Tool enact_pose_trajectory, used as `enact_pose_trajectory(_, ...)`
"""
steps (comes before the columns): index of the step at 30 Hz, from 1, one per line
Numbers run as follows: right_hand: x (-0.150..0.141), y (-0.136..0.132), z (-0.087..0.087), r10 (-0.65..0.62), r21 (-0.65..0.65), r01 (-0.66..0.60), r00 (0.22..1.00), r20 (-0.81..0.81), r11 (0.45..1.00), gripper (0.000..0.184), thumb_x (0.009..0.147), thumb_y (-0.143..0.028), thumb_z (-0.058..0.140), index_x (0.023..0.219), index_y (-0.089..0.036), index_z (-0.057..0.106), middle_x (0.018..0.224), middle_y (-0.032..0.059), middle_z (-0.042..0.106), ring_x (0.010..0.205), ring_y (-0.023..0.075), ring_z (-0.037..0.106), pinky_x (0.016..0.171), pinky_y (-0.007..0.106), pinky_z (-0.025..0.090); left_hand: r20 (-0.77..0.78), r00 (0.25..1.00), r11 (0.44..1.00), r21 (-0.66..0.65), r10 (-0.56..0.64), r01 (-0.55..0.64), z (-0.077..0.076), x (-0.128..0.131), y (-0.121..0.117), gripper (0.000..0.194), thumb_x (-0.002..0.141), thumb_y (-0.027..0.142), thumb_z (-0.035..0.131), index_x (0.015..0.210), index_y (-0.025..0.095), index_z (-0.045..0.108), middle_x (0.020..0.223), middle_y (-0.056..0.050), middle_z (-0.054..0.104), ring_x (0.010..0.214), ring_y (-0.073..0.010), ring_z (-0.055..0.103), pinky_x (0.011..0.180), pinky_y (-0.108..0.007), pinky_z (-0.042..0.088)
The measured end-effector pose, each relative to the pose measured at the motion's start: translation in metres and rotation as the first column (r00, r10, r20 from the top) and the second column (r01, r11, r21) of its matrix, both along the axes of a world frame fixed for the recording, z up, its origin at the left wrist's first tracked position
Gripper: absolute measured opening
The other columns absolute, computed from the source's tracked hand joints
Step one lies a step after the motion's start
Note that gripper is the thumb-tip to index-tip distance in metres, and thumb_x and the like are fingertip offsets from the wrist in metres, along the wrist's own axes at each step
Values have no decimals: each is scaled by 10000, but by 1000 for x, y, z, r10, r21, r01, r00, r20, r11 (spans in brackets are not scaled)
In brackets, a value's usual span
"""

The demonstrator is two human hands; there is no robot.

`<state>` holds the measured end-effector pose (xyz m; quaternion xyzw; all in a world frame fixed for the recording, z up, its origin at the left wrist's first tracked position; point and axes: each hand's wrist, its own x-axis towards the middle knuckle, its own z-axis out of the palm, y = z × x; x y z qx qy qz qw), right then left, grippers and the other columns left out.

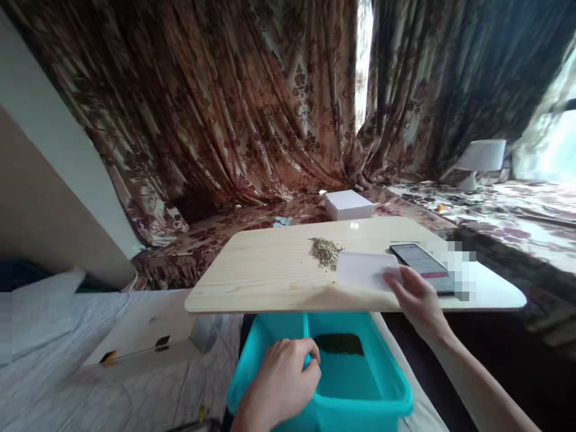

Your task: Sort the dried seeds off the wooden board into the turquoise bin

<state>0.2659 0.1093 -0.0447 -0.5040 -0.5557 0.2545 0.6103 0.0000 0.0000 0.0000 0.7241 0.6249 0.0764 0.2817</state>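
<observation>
My right hand [414, 294] pinches the right end of a flat, pale card [366, 270] over the wooden tabletop [265, 270]. The card's left edge is beside a loose pile of small greenish-brown dried bits [324, 252]. Below the table's near edge stands a turquoise bin [360, 408] split by a divider. My left hand [288, 375] is closed around the top of that divider. In the bin's right compartment lies a dark greenish-brown heap [339, 344]; the left compartment is partly hidden by my hand and wrist.
A phone [423, 267] lies on the table just right of the card. Behind the table sits a white box [348, 204]. A white lamp [483, 157] stands at the far right. On the left, a cardboard box [148, 330] rests on a light quilted cover.
</observation>
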Motion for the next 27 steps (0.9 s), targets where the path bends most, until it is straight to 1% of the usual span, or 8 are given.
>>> enact_pose_trajectory(6, -9, 21, -7, -6, 27, 5, 999, 36, 1000, 222, 723, -420, 660, 806, -214, 660, 717, 22, 659, 676, 187, 595, 624, 300, 484, 11, 1000, 1000, 16, 3, -3, -3, -1, -1, 251, 833, 229, 438, 917, 266, 672, 974, -5, 699, 971, -224, 598, 832, -306, 398)
enact_pose_trajectory(11, -5, 16, -12, 57, -4, -57, 998, -27, 998, 287, 719, -469, 678, 856, -217, 678, 731, 25, 685, 694, 197, 620, 619, 294, 495, 17, 1000, 999, 47, 10, -11, -8, -3, -1, 244, 827, 228, 441, 899, 276, 670, 956, 7, 700, 960, -215, 598, 841, -301, 390)
enact_pose_trajectory(15, -4, -2, -3, 107, -79, -114, 990, -92, 990, 333, 677, -504, 738, 835, -214, 705, 759, 36, 711, 705, 201, 632, 624, 289, 508, 22, 1000, 999, 53, 10, -11, -9, -4, -1, 244, 824, 227, 441, 895, 278, 669, 953, 8, 699, 953, -212, 597, 834, -296, 388)
enact_pose_trajectory(20, -3, -21, 16, 230, -183, -252, 964, -136, 950, 351, 642, -512, 785, 816, -213, 725, 802, 60, 740, 749, 228, 662, 645, 298, 536, 13, 1000, 999, 50, 7, -8, -10, -4, 1, 244, 823, 229, 441, 898, 279, 668, 958, 12, 699, 957, -211, 595, 837, -293, 387)
enact_pose_trajectory(21, -3, -20, 18, 220, -178, -243, 965, -142, 954, 356, 638, -514, 787, 818, -212, 726, 804, 62, 743, 753, 231, 665, 650, 301, 539, 12, 1000, 999, 51, 6, -6, -10, -4, 1, 245, 823, 229, 441, 899, 280, 668, 960, 14, 699, 959, -210, 595, 838, -292, 387)
enact_pose_trajectory(23, -4, -14, 18, 146, -134, -167, 977, -152, 977, 360, 641, -514, 780, 829, -213, 719, 813, 60, 747, 763, 231, 670, 674, 311, 543, 9, 1000, 999, 49, 5, -5, -10, -4, 1, 244, 826, 231, 441, 898, 282, 668, 961, 15, 699, 957, -209, 596, 839, -290, 388)
enact_pose_trajectory(25, -5, -2, 16, 60, -77, -72, 987, -146, 994, 351, 656, -505, 764, 845, -216, 705, 820, 55, 749, 777, 229, 678, 708, 324, 545, 4, 1000, 999, 43, 8, -8, -10, -4, 1, 242, 829, 233, 442, 895, 284, 669, 957, 13, 699, 955, -209, 597, 838, -290, 389)
enact_pose_trajectory(27, -8, 11, 12, 16, -36, -21, 993, -119, 999, 338, 669, -495, 743, 854, -217, 690, 822, 53, 749, 795, 231, 685, 739, 339, 544, 0, 1000, 999, 44, 13, -13, -9, -4, 1, 242, 831, 234, 441, 893, 286, 669, 953, 11, 697, 953, -210, 598, 839, -292, 389)
